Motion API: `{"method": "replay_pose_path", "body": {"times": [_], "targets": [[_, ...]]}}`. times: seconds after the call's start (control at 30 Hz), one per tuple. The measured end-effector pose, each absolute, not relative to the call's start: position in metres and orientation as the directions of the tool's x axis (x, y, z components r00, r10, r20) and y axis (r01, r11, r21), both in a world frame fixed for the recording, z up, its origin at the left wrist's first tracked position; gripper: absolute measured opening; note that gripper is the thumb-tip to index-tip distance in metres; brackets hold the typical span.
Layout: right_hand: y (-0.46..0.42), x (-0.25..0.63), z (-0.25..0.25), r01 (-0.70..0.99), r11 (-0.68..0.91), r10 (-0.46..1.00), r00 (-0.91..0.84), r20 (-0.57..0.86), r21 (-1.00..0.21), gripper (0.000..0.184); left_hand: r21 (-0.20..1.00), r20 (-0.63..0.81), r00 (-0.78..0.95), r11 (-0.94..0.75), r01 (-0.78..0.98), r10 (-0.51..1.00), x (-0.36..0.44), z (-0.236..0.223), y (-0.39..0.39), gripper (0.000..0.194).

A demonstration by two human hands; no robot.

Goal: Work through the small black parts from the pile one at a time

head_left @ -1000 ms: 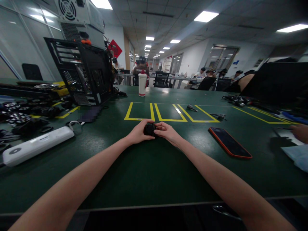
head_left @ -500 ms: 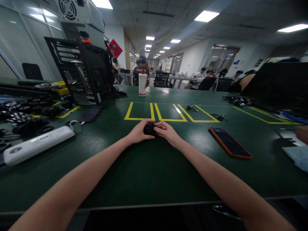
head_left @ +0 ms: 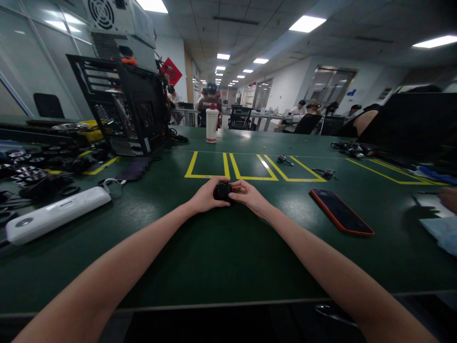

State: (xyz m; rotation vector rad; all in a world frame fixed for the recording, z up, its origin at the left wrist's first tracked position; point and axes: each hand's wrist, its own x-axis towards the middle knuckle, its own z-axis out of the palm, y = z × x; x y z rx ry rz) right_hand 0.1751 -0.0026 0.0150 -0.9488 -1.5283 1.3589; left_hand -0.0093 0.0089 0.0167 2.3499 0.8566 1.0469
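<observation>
Black round part (head_left: 221,191), small and dark all over, has a rounded outline and a slightly glossy face with a faint pale glint; finer detail is too dark and small to make out. It sits between the two hands, above the green worktop (head_left: 228,257); whether its underside touches the surface cannot be told. The left hand (head_left: 205,196) grips it, thumb below and fingers curled over the top. The right hand (head_left: 248,196) has thumb and fingertips pinched together at its right edge.

Beyond the hands stands an upright white bottle (head_left: 211,126) with a red top, its contents hidden. Far to the left of the left hand, an open computer case (head_left: 152,107) shows boards and other components inside its black frame. Just past the hands are yellow tape outlines (head_left: 207,176); the one farthest right of these three encloses a small dark metallic piece (head_left: 284,160). Another such piece (head_left: 325,173) lies just right of that outline, beyond an orange-edged phone (head_left: 341,211) to the right of the right hand.
</observation>
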Motion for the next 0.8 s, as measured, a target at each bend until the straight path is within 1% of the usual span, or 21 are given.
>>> {"method": "replay_pose_path", "body": {"times": [0.13, 0.2, 0.37, 0.57, 0.73, 0.8], "targets": [[-0.0021, 0.1732, 0.0145, -0.046, 0.081, 0.941, -0.324, 0.092, -0.996, 0.027, 0.584, 0.511, 0.528, -0.725, 0.366, 0.678, -0.0093, 0.0164, 0.0094, 0.064], [-0.0007, 0.1717, 0.0136, -0.061, 0.071, 0.947, -0.309, 0.086, -0.996, 0.025, 0.582, 0.512, 0.530, -0.727, 0.365, 0.676, -0.0092, 0.0159, 0.0098, 0.064], [0.0023, 0.1715, 0.0133, -0.062, 0.019, 0.952, -0.303, 0.037, -0.998, 0.027, 0.580, 0.507, 0.531, -0.725, 0.372, 0.679, -0.0090, 0.0157, 0.0096, 0.065], [-0.0025, 0.1753, 0.0169, 0.007, 0.119, 0.931, -0.349, 0.109, -0.993, 0.035, 0.591, 0.500, 0.529, -0.717, 0.369, 0.685, -0.0092, 0.0167, 0.0085, 0.064], [-0.0014, 0.1718, 0.0136, -0.056, 0.084, 0.946, -0.310, 0.097, -0.995, 0.026, 0.595, 0.499, 0.530, -0.715, 0.367, 0.686, -0.0087, 0.0158, 0.0099, 0.064], [0.0008, 0.1705, 0.0121, -0.060, 0.064, 0.951, -0.299, 0.079, -0.996, 0.028, 0.593, 0.496, 0.533, -0.716, 0.369, 0.685, -0.0088, 0.0158, 0.0102, 0.064]]}}
